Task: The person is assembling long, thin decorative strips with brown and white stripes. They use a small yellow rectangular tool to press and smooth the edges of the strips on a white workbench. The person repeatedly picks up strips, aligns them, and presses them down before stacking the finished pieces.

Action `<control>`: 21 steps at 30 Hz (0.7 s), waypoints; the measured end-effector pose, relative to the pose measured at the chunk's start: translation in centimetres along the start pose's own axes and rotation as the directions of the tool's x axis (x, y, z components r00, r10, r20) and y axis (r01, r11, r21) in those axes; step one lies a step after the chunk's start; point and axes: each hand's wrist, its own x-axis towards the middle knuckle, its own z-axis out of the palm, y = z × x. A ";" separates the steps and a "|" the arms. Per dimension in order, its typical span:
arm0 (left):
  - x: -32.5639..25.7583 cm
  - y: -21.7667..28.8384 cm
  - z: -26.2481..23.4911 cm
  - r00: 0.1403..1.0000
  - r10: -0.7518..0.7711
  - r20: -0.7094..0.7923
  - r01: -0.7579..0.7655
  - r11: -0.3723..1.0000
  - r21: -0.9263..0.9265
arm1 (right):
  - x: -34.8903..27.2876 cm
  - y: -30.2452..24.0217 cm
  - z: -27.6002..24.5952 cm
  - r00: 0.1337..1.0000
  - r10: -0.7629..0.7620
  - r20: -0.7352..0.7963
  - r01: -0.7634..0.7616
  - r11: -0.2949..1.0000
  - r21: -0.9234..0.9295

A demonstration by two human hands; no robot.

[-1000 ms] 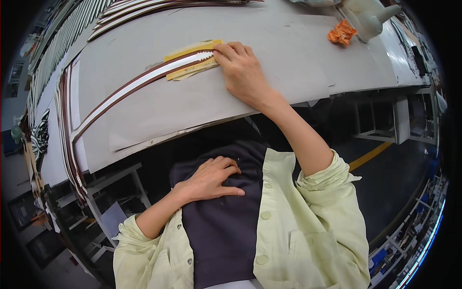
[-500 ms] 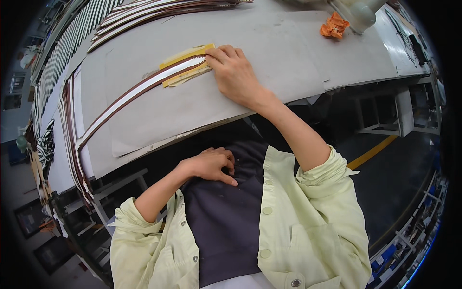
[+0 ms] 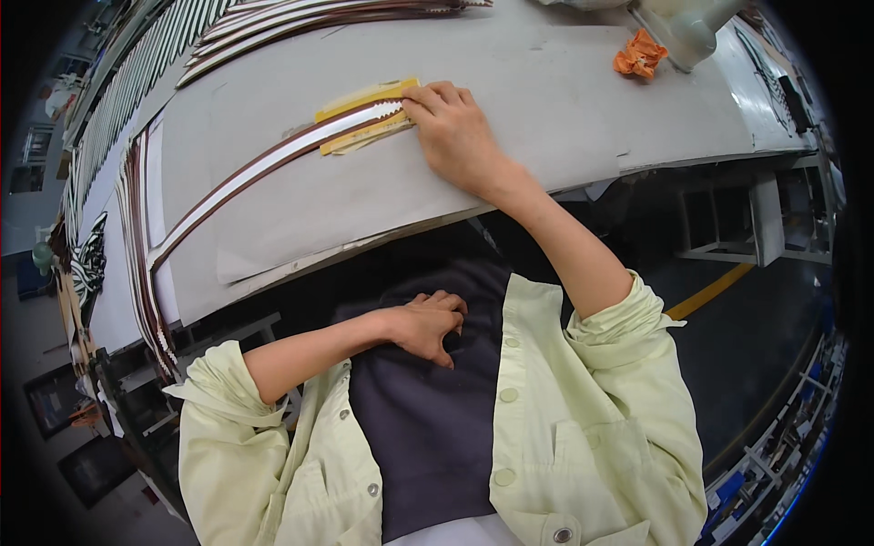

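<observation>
A long strip, white with brown edges, curves across the table and ends in a notched tip. Yellow tape pieces lie along both sides of that end on the grey tabletop. My right hand bends its fingers down at the tip, thumb and fingertips closed on the end of the strip; the fingers partly hide what they touch. Against my dark shirt rests my left hand, thumb apart from loosely bent fingers, with nothing in it.
A bundle of similar strips lies at the far side. More strips hang over the table's left edge. At the far right sit crumpled orange material and a pale machine part. The table's front edge runs before me.
My left hand has slid slightly right and down over my shirt. The right hand stays at the strip's notched end. The whole view has shifted a little.
</observation>
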 end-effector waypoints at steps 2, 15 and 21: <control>0.5 0.4 0.7 1.000 -0.030 0.007 0.030 0.999 0.017 | 0.1 -0.3 -0.3 0.999 0.017 0.034 -0.018 0.999 0.030; 2.8 0.0 -2.0 0.957 -0.122 0.265 0.132 0.991 -0.020 | -0.2 -0.3 0.4 0.998 0.063 -0.007 -0.063 0.998 0.012; 4.9 -3.7 -1.9 0.915 -0.040 0.402 0.168 0.942 -0.289 | -0.2 -0.3 0.5 0.999 0.052 -0.016 -0.052 0.999 0.008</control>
